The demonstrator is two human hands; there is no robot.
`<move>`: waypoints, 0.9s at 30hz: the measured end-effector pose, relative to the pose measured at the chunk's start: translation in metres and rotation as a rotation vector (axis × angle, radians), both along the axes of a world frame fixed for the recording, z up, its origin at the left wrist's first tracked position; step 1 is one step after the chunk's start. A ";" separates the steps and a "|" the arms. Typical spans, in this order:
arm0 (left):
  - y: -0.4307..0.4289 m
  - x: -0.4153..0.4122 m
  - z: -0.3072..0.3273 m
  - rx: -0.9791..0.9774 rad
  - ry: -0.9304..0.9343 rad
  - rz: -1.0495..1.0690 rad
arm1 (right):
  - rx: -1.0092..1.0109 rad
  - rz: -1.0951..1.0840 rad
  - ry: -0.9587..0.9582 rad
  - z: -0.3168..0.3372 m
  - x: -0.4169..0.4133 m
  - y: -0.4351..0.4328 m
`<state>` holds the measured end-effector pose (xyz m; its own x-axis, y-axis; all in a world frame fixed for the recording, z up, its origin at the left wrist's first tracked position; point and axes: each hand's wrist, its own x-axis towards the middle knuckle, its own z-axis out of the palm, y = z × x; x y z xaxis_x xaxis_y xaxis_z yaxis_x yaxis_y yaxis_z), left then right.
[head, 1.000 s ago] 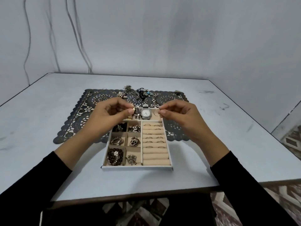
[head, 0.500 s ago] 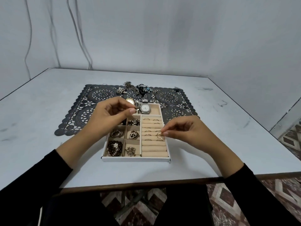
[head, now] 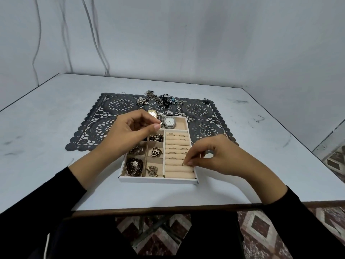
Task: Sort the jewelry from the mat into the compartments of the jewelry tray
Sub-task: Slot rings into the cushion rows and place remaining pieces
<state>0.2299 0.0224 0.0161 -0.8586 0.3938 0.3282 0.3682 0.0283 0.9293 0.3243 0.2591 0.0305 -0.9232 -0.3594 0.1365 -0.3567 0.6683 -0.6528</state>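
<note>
The right grip [head: 211, 156] pinched a ring [head: 183, 163], seemingly pressing it into the tray's [head: 158, 180] nearer slots; the left grip [head: 130, 131] pinched another small piece [head: 161, 125], likely next.

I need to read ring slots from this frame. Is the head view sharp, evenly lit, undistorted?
Head view: soft, even light, faint shadows, no glare; the wide lens stretches the table toward the edges; tray and watch dial are sharp; the ring pinched by the right hand is too small to detail.

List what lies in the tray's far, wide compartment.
A silver watch with a white dial and, left of it, a gold watch. The left hand covers the compartment at its left end, so anything there is hidden.
</note>
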 end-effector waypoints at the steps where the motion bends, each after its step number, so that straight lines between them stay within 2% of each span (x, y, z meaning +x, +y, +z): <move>1: 0.000 0.000 0.000 0.000 0.001 -0.002 | 0.035 0.010 0.003 0.001 -0.001 0.000; 16: 0.000 0.001 0.000 -0.029 0.034 -0.018 | 0.204 0.042 -0.018 0.013 -0.007 -0.003; 22: -0.001 0.001 0.000 -0.033 0.059 -0.023 | 0.137 0.016 -0.051 0.015 -0.007 -0.001; 27: 0.000 0.003 0.002 -0.023 0.077 -0.016 | 0.181 0.022 -0.069 0.013 -0.009 -0.004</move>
<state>0.2328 0.0223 0.0182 -0.8248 0.4156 0.3833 0.4388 0.0429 0.8976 0.3154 0.2553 0.0434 -0.9197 -0.3926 0.0045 -0.3311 0.7694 -0.5463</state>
